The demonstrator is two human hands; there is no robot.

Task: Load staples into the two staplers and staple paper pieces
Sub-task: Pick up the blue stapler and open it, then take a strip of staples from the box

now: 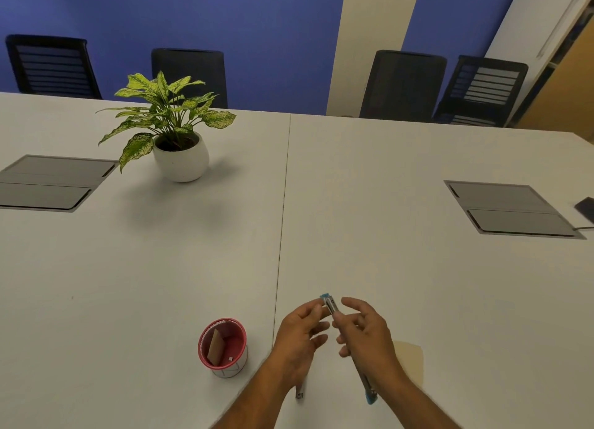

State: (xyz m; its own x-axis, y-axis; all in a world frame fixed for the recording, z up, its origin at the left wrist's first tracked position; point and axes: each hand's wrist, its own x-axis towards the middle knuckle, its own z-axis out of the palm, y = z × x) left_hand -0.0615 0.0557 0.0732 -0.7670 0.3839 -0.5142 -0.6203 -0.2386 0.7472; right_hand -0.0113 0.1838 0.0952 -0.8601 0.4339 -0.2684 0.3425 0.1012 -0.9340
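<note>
A slim stapler with blue ends is opened out long above the white table (418,268). Its metal magazine end (329,302) points up and away from me, and its other blue end (371,398) sticks out below my right wrist. My right hand (366,330) grips the stapler's middle with curled fingers. My left hand (300,332) pinches the magazine end from the left with fingertip and thumb. No staples are discernible at this size. A second small metal stapler (299,394) lies on the table, mostly hidden under my left forearm. A cream paper piece (413,359) lies under my right forearm.
A red cup (205,351) holding a brown card piece stands left of my hands. A potted plant (180,158) sits at the back left. Grey cable hatches (511,208) are set into the table on both sides. A dark phone (586,208) lies at the right edge.
</note>
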